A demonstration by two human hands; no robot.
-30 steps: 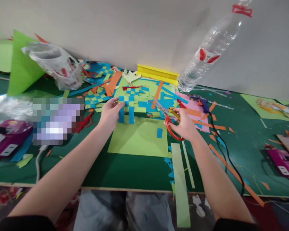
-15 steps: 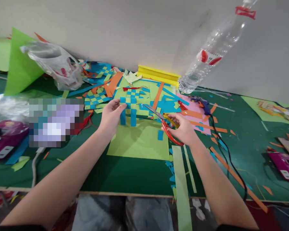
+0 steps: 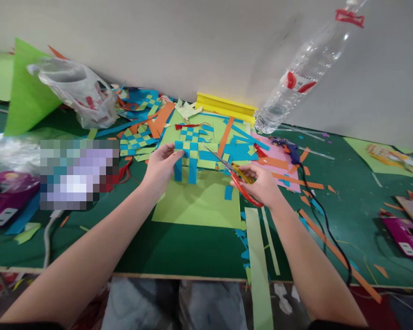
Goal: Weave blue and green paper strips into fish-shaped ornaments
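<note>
My left hand is closed on a small woven paper piece, a blue and light green checkerboard with two blue strips hanging down. Red-handled scissors rest in my right hand, with the blades pointing up and left toward the woven piece's right-hand strips; I cannot tell whether they touch. A yellow pencil-like stick is also in the right hand. Below both hands lies a light green paper sheet, with a short blue strip near its right side.
Blue, green and orange paper scraps clutter the back of the green table. A tall plastic bottle stands at the wall beside a yellow folded strip. To the right is a glue gun with a black cord. A plastic bag stands left.
My left hand and the woven piece have shifted slightly right and down. The scissors' tips have moved a little up and left, and the gap to the woven piece is smaller.
</note>
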